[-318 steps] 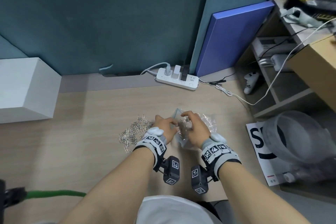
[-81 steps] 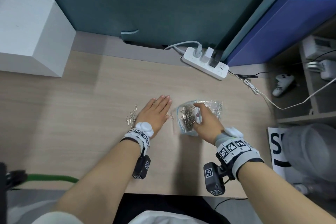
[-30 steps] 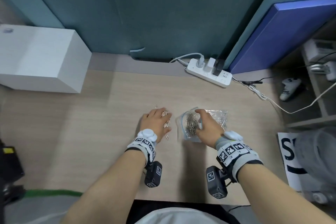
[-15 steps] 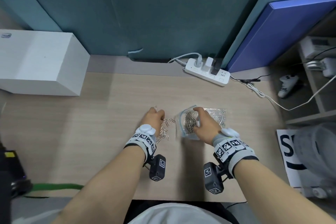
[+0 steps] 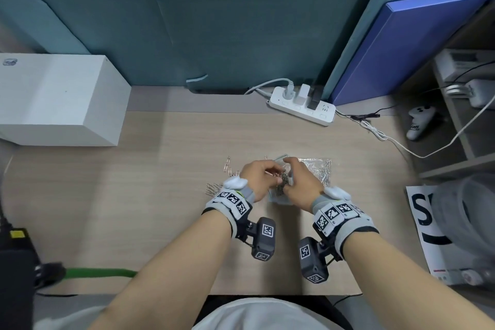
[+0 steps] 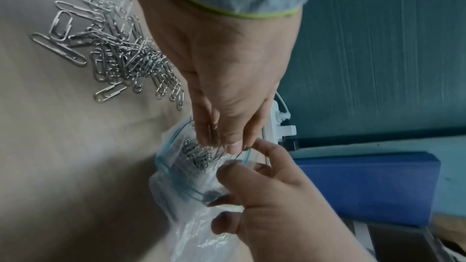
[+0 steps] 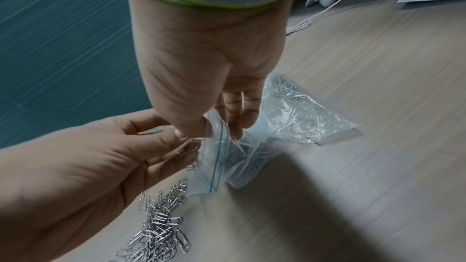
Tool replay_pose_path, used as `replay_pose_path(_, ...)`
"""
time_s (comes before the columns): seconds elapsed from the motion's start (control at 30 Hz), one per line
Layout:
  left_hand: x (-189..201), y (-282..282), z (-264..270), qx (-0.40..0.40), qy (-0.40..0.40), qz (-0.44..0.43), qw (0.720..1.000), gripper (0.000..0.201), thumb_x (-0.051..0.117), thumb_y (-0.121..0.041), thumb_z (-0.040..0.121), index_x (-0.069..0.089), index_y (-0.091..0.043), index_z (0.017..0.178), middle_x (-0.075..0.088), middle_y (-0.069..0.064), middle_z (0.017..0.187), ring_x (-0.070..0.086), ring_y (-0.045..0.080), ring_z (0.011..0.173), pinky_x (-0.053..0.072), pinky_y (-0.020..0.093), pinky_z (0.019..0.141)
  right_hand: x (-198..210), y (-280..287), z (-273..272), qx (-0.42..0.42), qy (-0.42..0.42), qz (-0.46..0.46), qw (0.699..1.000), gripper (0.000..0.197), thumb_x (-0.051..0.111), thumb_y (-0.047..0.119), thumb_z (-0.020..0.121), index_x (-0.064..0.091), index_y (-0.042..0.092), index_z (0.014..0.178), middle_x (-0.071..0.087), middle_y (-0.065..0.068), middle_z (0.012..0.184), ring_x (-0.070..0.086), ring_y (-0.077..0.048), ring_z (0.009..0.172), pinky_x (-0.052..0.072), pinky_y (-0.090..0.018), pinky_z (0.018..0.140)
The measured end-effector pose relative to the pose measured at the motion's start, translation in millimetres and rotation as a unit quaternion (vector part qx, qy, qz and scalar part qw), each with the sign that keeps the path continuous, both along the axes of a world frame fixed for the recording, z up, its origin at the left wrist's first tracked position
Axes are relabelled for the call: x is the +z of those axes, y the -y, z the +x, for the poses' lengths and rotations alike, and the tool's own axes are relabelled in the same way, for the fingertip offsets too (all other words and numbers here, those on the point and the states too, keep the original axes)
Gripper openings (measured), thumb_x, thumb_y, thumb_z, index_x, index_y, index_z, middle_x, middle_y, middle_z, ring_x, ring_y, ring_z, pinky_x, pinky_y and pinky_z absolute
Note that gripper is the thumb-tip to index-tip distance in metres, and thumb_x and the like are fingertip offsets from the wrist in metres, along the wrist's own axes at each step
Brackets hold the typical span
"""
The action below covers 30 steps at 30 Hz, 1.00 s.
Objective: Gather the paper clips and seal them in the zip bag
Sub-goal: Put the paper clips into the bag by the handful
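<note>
Silver wire paper clips (image 6: 201, 152) were going into the clear blue-zippered plastic zip bag (image 7: 252, 156) on the wooden table (image 5: 160, 222). Left hand (image 6: 227, 87) pinched a clump at its mouth; right hand (image 7: 201, 67) gripped the rim open. Loose pile (image 6: 113, 57) remained beside the bag: judged mid-loading; next, release and fetch more.

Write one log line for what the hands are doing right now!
left hand: dropping paper clips into zip bag | right hand: holds bag mouth open | loose clips: on desk | seal: open
</note>
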State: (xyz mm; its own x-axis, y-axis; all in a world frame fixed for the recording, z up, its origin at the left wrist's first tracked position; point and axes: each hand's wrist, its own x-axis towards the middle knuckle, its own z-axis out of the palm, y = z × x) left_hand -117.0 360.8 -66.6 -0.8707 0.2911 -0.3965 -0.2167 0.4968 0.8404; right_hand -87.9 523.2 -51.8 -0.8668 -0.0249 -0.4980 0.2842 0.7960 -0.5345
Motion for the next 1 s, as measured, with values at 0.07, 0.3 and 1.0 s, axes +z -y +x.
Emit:
replay_pose_path(0.07, 3, -1, 2, -0.023, 0.014, 0.011, 1.000, 0.034, 0.074, -0.007, 0.087, 0.077, -0.027, 0.114, 0.077, -0.009, 0.101, 0.065, -0.001, 0.068, 0.051, 0.010, 0.075, 0, 0, 1, 0.001, 0.000, -0.007, 1.000, 0.069, 0.058, 0.017, 0.085, 0.030, 0.029, 0.148, 0.049, -0.008, 0.140, 0.061, -0.028, 0.105, 0.051, -0.040, 0.090)
replay_pose_path(0.3, -12, 45, -3, 0.013, -0.075, -0.129, 0.989, 0.028, 0.078, -0.026, 0.084, 0.073, -0.036, 0.110, 0.061, -0.013, 0.107, 0.061, 0.010, 0.082, 0.050, 0.025, 0.075, -1, 0, 1, 0.005, 0.001, 0.008, 1.000, 0.072, 0.057, 0.014, 0.082, 0.029, 0.035, 0.144, 0.050, -0.005, 0.136, 0.062, -0.029, 0.099, 0.052, -0.043, 0.089)
replay_pose_path(1.0, -43, 74, 8, -0.132, -0.093, -0.314, 0.935, 0.020, 0.058, -0.010, 0.092, 0.049, -0.027, 0.099, 0.051, 0.004, 0.100, 0.057, 0.033, 0.080, 0.048, 0.034, 0.067, -1, 1, 6, 0.012, -0.003, 0.001, 1.000, 0.071, 0.059, 0.014, 0.084, 0.030, 0.034, 0.145, 0.051, -0.005, 0.131, 0.062, -0.029, 0.098, 0.051, -0.045, 0.090)
